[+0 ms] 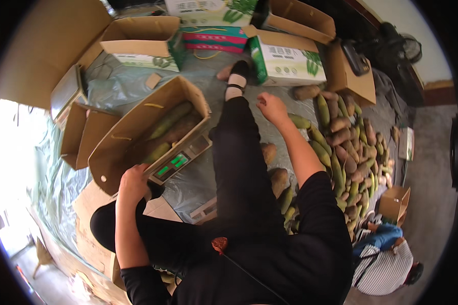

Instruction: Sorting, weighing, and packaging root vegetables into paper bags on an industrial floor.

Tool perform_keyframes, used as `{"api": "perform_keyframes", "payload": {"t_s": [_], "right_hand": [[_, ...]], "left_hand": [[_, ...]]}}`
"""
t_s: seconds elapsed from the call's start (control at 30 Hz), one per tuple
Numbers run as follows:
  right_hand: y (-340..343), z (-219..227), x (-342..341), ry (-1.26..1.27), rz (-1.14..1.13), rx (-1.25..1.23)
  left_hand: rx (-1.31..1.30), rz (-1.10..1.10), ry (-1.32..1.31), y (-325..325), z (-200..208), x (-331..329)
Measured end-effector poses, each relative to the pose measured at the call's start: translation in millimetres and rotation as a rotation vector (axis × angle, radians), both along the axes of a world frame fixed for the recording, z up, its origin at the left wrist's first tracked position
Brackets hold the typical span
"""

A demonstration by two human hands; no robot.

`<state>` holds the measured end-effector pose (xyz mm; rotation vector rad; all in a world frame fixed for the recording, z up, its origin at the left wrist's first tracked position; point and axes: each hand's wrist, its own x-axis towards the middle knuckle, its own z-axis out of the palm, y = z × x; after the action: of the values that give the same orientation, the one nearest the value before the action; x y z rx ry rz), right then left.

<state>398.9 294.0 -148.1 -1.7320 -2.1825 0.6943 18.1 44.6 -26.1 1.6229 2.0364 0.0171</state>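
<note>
head view: one leg (239, 162) stretches forward over a grey sheet (198, 96), boxes and vegetables around it.
small box (76, 147): brown, open, just beside the long box.
left hand (134, 182): touching the near end of the long box; fingers bent, tips hidden, so whether they pinch its edge i cannot tell.
long box (137, 124): brown, open, resting on the scale.
vegetables inside (170, 119): long, green and brownish, lying lengthwise.
scale (196, 146): under the long box, its display lit green.
right hand (273, 108): above the sheet, right of the foot; fingers curled inward; cannot tell if they pinch anything.
white-and-green box (290, 66): beyond the right hand.
pile (348, 152): many green and brown vegetables.
other person (384, 269): striped top, lower right.
</note>
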Motion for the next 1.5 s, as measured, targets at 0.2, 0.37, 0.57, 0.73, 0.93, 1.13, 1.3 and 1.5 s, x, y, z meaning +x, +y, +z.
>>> {"api": "perform_keyframes", "payload": {"t_s": [0.2,0.37,0.57,0.73,0.93,1.13,1.3,1.5], "right_hand": [[-48.0,-99.6,103.7,-0.333,-0.203,-0.298],[-50.3,-116.6,127.1,-0.557,-0.264,-0.31],[-24.5,-146.8,167.8,-0.738,-0.177,-0.16],[-17.8,-148.5,180.7,-0.761,-0.082,-0.254],[-38.0,-143.6,169.9,-0.865,0.077,-0.112],[-56.5,-185.3,182.8,-1.027,0.197,-0.34],[-69.7,-171.2,175.8,-0.895,0.005,-0.434],[-29.9,-111.0,144.8,-0.448,-0.072,-0.24]], "left_hand": [[-0.001,0.062,-0.081,8.8,1.8,13.6],[-0.008,0.11,-0.089,3.9,1.8,13.4],[-0.022,0.118,-0.077,8.4,-1.0,12.6],[-0.059,0.127,-0.055,12.9,7.5,18.1],[-0.074,0.149,-0.007,7.2,4.4,12.4],[-0.049,0.155,-0.012,4.3,-3.2,10.3],[-0.092,0.108,0.01,3.0,-8.0,7.6],[-0.051,0.08,0.033,-9.4,-13.4,4.5]]}}
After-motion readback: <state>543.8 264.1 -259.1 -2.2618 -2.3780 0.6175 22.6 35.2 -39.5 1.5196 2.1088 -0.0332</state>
